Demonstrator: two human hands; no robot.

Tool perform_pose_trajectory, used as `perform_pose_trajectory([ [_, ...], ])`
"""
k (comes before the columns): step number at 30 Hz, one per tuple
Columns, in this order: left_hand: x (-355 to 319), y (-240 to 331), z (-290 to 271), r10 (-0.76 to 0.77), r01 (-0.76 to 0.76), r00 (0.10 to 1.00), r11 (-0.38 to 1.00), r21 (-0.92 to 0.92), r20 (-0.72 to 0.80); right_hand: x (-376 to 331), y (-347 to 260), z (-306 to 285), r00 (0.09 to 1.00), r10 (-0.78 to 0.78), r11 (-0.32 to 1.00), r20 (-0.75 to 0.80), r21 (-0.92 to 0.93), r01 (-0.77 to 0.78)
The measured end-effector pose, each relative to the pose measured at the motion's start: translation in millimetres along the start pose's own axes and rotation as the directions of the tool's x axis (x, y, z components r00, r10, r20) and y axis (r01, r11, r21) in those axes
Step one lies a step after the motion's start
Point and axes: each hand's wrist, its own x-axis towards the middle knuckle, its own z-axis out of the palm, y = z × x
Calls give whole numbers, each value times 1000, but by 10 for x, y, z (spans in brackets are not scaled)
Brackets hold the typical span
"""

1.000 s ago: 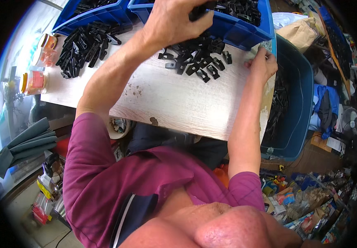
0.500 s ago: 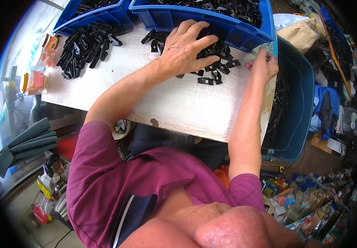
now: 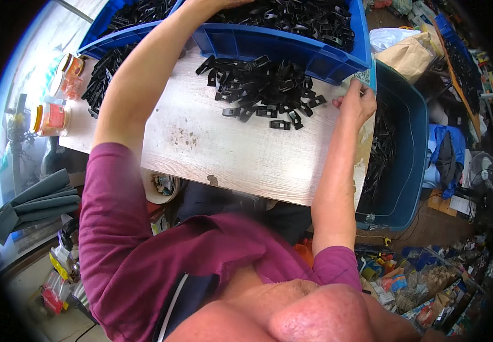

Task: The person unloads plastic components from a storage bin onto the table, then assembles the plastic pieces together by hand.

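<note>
My left hand point(image 3: 218, 3) reaches over the wall of the large blue bin point(image 3: 280, 45), which is full of small black plastic clips point(image 3: 292, 20). The top edge of the picture cuts this hand, so its fingers hardly show. On the white table point(image 3: 223, 154), in front of the bin, lies a loose pile of black clips point(image 3: 266, 85). My right hand point(image 3: 357, 101) rests at the table's right edge, to the right of this pile. Its fingers are curled closed, and whatever they may hold is hidden.
A second blue bin point(image 3: 101, 41) and a pile of longer black pieces point(image 3: 101, 82) lie on the left. Two jars point(image 3: 68, 74) with orange lids stand near the window. A dark teal tub point(image 3: 409, 182) with black parts is beside the table's right edge.
My left hand has lifted off the clip pile and moved up and away to the bin, uncovering the pile. My right hand stays at the table edge. The view has shifted slightly.
</note>
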Motion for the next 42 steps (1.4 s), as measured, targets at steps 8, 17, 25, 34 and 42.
perform_pose_trajectory([
  [8, 382, -134, 425, -88, -79, 856, 952, 296, 509, 37, 23, 28, 998, 63, 998, -12, 29, -63],
  [17, 329, -176, 484, -138, 12, 830, 973, 230, 540, 43, 36, 32, 997, 82, 996, 1, 23, -82],
  [25, 420, -303, 619, -94, 12, 817, 989, 147, 569, 84, 117, -8, 1000, -19, 999, -12, -40, 19],
  [34, 449, -581, 809, 84, -111, 887, 993, 32, 454, 175, 369, 199, 979, -190, 977, -71, -114, 181],
  [42, 485, -569, 1127, 70, -107, 855, 993, 42, 513, 106, 181, 1, 987, -54, 984, -154, -174, 26],
])
